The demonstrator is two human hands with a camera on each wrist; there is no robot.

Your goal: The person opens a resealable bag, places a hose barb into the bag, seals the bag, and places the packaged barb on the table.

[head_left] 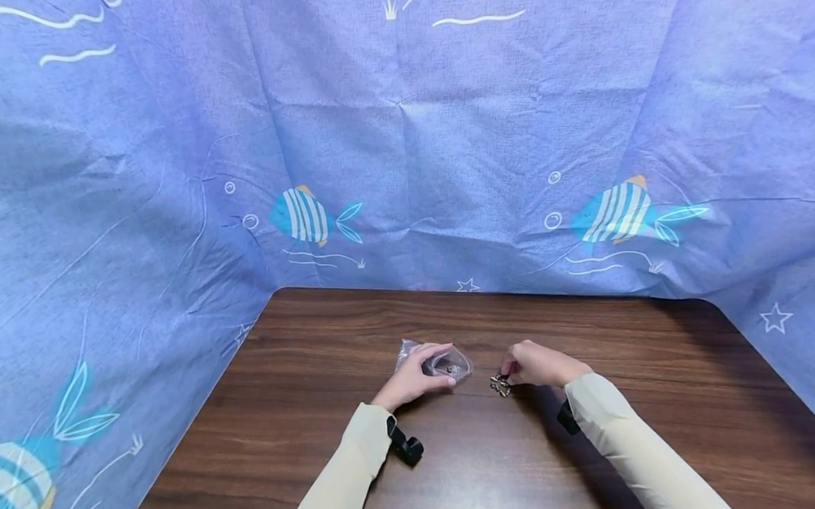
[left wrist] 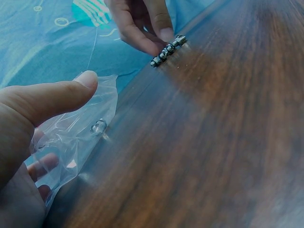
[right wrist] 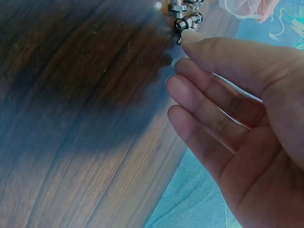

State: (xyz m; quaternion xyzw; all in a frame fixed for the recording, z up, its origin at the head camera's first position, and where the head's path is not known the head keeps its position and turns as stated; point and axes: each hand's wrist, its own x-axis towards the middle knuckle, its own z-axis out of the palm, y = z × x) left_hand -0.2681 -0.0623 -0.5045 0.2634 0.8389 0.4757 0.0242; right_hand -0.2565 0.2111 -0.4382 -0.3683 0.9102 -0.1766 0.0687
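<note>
My left hand (head_left: 413, 376) curves around a clear plastic bag (head_left: 456, 361), thumb on one side and fingers on the other; in the left wrist view some fingers show through the plastic. A small shiny metal piece (left wrist: 99, 126) lies in the bag (left wrist: 71, 147). To the right, my right hand (head_left: 538, 365) reaches down to a cluster of small metal pieces (head_left: 500, 385) on the table. Its thumb tip (right wrist: 191, 36) meets a piece at the edge of this cluster (right wrist: 189, 19), pinching there; the index finger is hidden behind the thumb.
The brown wood-grain table (head_left: 306, 441) ends at a blue cloth (head_left: 444, 154) printed with fish, which hangs behind and at both sides. Dark straps with small devices sit on both wrists, the left one (head_left: 407, 444) close over the table.
</note>
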